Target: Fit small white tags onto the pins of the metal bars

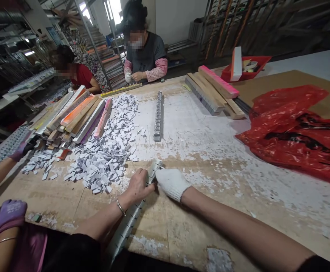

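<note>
My left hand (138, 185) is bare, with a bracelet on the wrist, and its fingers are curled around the far end of a long grey strip (127, 223) that runs from the table edge towards the middle. My right hand (171, 182) wears a white knit glove and is closed against the tip of the same strip (155, 166), pinching a small white piece there. A loose heap of small white pieces (108, 151) lies just left of my left hand.
Another filled strip (158, 115) lies further out. Wooden bars are stacked at left (74, 115) and far right (213, 90). A red plastic bag (298, 128) covers the right side. Two people work across the table, and a purple-gloved hand (11, 211) is at my left.
</note>
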### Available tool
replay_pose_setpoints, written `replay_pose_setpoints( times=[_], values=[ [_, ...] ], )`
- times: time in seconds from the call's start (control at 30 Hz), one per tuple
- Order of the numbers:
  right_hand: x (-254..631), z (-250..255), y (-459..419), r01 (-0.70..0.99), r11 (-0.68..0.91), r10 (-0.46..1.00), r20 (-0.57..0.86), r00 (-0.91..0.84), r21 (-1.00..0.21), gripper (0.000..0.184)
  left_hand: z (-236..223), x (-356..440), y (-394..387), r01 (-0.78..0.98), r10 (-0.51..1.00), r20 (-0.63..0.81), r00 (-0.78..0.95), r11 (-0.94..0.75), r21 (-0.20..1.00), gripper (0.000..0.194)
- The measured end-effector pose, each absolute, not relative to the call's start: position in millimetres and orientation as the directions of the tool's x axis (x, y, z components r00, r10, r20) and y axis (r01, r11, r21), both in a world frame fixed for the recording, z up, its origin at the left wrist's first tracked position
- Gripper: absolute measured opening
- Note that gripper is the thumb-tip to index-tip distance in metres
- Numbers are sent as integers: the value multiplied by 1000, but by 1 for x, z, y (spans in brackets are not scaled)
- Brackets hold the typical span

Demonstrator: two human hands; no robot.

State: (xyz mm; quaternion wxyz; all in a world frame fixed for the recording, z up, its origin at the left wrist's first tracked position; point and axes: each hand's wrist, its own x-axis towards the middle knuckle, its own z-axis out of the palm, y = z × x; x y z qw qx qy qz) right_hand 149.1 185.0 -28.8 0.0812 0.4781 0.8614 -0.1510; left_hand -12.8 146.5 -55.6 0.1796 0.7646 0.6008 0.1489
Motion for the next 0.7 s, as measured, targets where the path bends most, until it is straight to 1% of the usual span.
replay_pose_setpoints(
  times=[0.07, 0.13, 0.23, 0.3, 0.37, 0.43, 0.53, 0.63, 0.7],
  values=[
    [155, -28, 183, 864, 470, 816, -286, -503, -180, 22, -52, -15, 147, 871, 971, -1, 238, -212, 443, 22],
    [166, -26, 176, 873, 450, 828, -279, -487, -186, 24, -45, -21, 154, 880, 955, -69, 289, -237, 412, 23],
    [187, -27, 159, 878, 406, 863, -212, -460, -251, 30, -31, -39, 179, 936, 943, -162, 290, -244, 255, 27],
    [202, -35, 144, 881, 348, 891, -178, -417, -319, 33, -23, -51, 202, 964, 956, -158, 246, -224, 143, 23],
    [213, -48, 132, 885, 274, 907, -205, -368, -376, 34, -18, -57, 223, 966, 954, -159, 255, -243, 93, 20],
    [218, -60, 124, 879, 220, 914, -226, -337, -423, 35, -16, -58, 237, 957, 943, -163, 291, -284, 64, 26],
    [219, -73, 120, 862, 205, 933, -175, -315, -463, 35, -16, -53, 239, 950, 941, -133, 311, -307, 47, 30],
    [217, -74, 120, 859, 196, 945, -144, -295, -474, 33, -15, -52, 227, 956, 953, -84, 290, -285, 69, 26],
    [216, -70, 121, 848, 186, 950, -130, -284, -495, 31, -10, -54, 213, 961, 965, -37, 259, -254, 106, 23]
  ],
)
